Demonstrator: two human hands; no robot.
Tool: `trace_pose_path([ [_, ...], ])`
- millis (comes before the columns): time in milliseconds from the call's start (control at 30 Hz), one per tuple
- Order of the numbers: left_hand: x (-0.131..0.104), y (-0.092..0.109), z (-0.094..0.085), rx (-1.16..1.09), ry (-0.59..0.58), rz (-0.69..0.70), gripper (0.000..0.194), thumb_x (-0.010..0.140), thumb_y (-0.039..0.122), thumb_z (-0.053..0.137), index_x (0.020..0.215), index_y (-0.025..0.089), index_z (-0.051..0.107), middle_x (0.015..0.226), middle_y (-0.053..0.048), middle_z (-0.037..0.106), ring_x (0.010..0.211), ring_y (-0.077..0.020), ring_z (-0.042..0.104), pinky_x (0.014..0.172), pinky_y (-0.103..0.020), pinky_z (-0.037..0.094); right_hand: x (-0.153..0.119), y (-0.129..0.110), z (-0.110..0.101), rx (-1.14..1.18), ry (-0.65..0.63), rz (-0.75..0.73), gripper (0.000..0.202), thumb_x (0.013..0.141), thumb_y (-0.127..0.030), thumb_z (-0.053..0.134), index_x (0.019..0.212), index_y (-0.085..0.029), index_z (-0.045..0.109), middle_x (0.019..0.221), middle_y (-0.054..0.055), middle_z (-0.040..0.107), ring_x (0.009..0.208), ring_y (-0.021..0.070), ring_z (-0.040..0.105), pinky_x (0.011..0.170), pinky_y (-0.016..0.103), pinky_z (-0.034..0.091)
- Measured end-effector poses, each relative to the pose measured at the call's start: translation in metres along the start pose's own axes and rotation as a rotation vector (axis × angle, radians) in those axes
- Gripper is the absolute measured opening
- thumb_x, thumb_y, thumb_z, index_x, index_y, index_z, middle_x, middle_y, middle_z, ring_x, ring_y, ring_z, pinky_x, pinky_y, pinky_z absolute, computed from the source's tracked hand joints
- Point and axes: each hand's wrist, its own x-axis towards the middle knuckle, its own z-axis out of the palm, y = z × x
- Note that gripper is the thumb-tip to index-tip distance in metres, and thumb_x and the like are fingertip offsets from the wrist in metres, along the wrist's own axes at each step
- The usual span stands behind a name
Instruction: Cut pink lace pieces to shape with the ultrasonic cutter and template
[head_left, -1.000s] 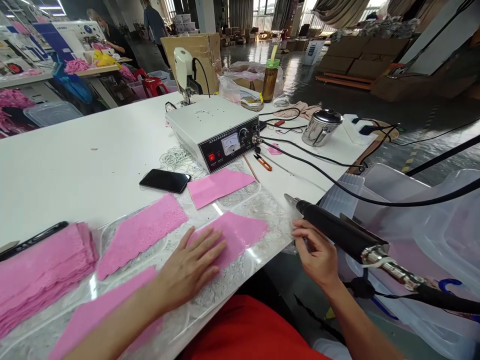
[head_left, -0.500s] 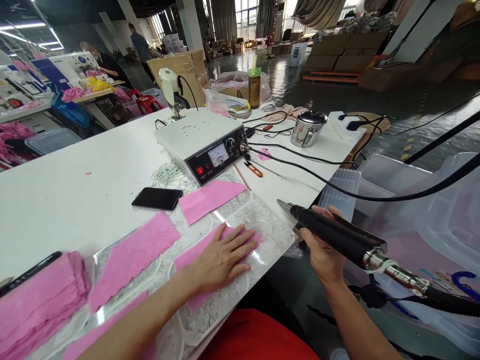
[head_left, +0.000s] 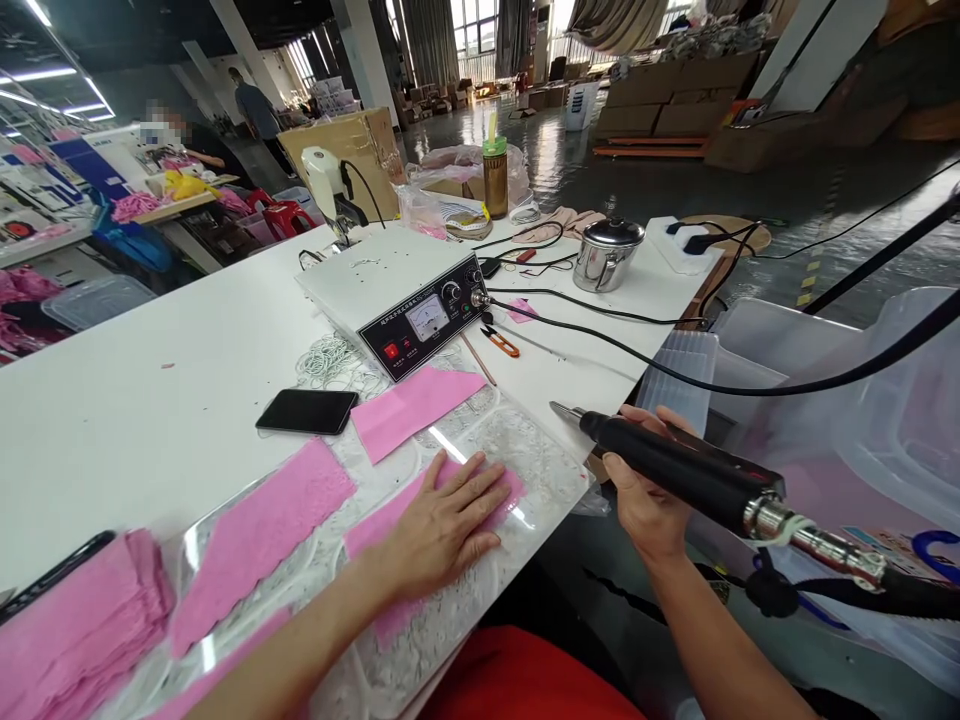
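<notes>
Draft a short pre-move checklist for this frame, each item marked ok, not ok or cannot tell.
1. Left grip flat on the pink piece: ok, fingers spread over it.
2. Whole outline of that piece visible: not ok, hand and forearm cover part.
3. Firm hold by the right grip on the black tool: cannot tell, the tool hides the palm.
4. Metal tip apart from left fingers: ok.
5. Cable apart from left grip: ok.
</notes>
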Motion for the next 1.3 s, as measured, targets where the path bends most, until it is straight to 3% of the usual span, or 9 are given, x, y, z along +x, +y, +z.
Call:
trace_pose_path([
  [167, 0.001, -0.002, 0.001, 0.017, -0.011, 0.005, 0.049, 0.103, 0.044, 0.034, 0.148, 0.026, 0.035, 0.153, -0.006, 0.036, 0.146, -0.0281, 0.023, 0.117, -0.061, 0.006, 0.002, -0.003, 0.003, 0.04, 0.012, 0.019, 0.059, 0.073, -0.025, 0.075, 0.126, -0.032, 0.05, 0.12, 0.004, 0.06, 0.111, 0.0243, 0.058, 0.108, 0.06, 0.039],
  [367, 0.001, -0.002, 0.0, 0.013, -0.022, -0.001, 0.048, 0.103, 0.044, 0.033, 0.148, 0.027, 0.036, 0.154, -0.005, 0.035, 0.146, -0.0288, 0.023, 0.117, -0.062, 0.007, 0.003, 0.0, 0.01, 0.079, 0.075, 0.042, 0.057, 0.073, -0.028, 0.073, 0.124, -0.031, 0.048, 0.117, 0.003, 0.059, 0.105, 0.022, 0.061, 0.106, 0.063, 0.038],
  [567, 0.0, 0.0, -0.001, 0.033, 0.007, 0.007, 0.047, 0.102, 0.045, 0.034, 0.147, 0.031, 0.036, 0.153, -0.005, 0.037, 0.145, -0.0282, 0.025, 0.117, -0.062, 0.009, 0.015, -0.002, 0.024, 0.192, 0.161, 0.005, 0.049, 0.071, -0.022, 0.069, 0.116, -0.029, 0.051, 0.108, 0.0, 0.059, 0.096, 0.0181, 0.062, 0.104, 0.054, 0.043],
  [667, 0.0, -0.001, 0.001, 0.04, 0.016, 0.006, 0.047, 0.102, 0.046, 0.034, 0.146, 0.031, 0.038, 0.154, -0.006, 0.035, 0.145, -0.0284, 0.025, 0.116, -0.062, 0.012, 0.022, -0.014, 0.025, 0.312, 0.208, 0.036, 0.034, 0.069, -0.022, 0.064, 0.102, -0.027, 0.057, 0.094, -0.002, 0.057, 0.079, 0.0145, 0.06, 0.088, 0.043, 0.053],
  [833, 0.001, -0.001, 0.003, 0.039, 0.021, 0.002, 0.047, 0.102, 0.047, 0.034, 0.145, 0.029, 0.039, 0.154, -0.006, 0.035, 0.145, -0.0289, 0.027, 0.116, -0.061, 0.011, 0.02, -0.031, 0.018, 0.452, 0.165, 0.193, 0.019, 0.069, -0.028, 0.056, 0.086, -0.022, 0.061, 0.08, -0.001, 0.053, 0.059, 0.0107, 0.052, 0.057, 0.03, 0.047],
  [1200, 0.001, 0.0, 0.004, 0.019, 0.019, -0.013, 0.047, 0.102, 0.048, 0.034, 0.146, 0.031, 0.039, 0.154, -0.005, 0.035, 0.146, -0.0274, 0.023, 0.118, -0.058, 0.008, 0.011, -0.029, 0.028, 0.463, 0.025, 0.273, 0.017, 0.071, -0.031, 0.056, 0.085, -0.024, 0.062, 0.077, -0.002, 0.054, 0.057, 0.0108, 0.053, 0.055, 0.029, 0.046],
  [1300, 0.001, 0.0, 0.005, 0.018, 0.02, -0.012, 0.047, 0.102, 0.047, 0.034, 0.145, 0.031, 0.04, 0.154, -0.005, 0.035, 0.146, -0.0278, 0.023, 0.118, -0.059, 0.008, 0.013, -0.032, 0.024, 0.469, 0.045, 0.295, 0.016, 0.068, -0.03, 0.056, 0.081, -0.022, 0.061, 0.075, -0.002, 0.054, 0.055, 0.0104, 0.052, 0.053, 0.028, 0.045],
])
